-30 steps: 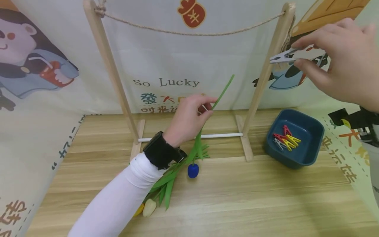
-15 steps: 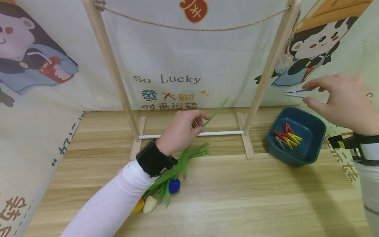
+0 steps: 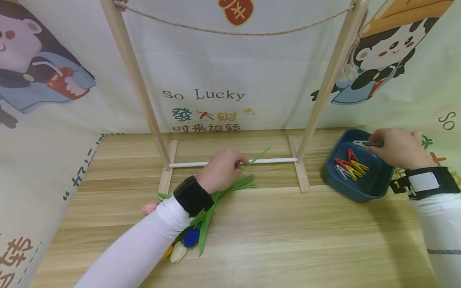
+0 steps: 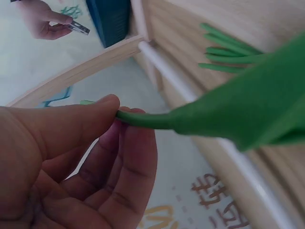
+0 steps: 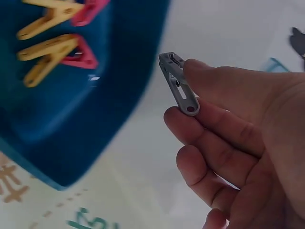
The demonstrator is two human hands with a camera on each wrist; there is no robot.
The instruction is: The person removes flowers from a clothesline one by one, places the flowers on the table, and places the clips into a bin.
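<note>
My left hand [image 3: 221, 171] pinches the green stem [image 4: 145, 120] of a blue tulip between thumb and fingers. Its blue bloom [image 3: 191, 238] hangs low over a bunch of tulips lying on the table. In that bunch a white tulip [image 3: 179, 253], a yellow one [image 3: 167, 252] and a pink one [image 3: 149, 208] show, partly hidden by my left sleeve. At the right, my right hand [image 3: 397, 148] pinches a grey clothespin [image 5: 180, 85] by its handles. Hand and clothespin are over the rim of a dark blue bin [image 3: 329, 176]. Red clothespins [image 3: 351, 155] and yellow clothespins [image 3: 354, 171] lie inside it.
A wooden frame [image 3: 138, 86] stands at the back, with a twine rope [image 3: 237, 32] strung between its posts. Low down, a white rod [image 3: 277, 161] joins the two feet. Printed cloth [image 3: 201, 60] forms the walls behind and at the sides of the wooden table [image 3: 288, 240].
My right hand has come down with the grey clothespin from beside the right post to the bin. The left hand has lowered the tulip, its bloom shifting left and toward me onto the bunch.
</note>
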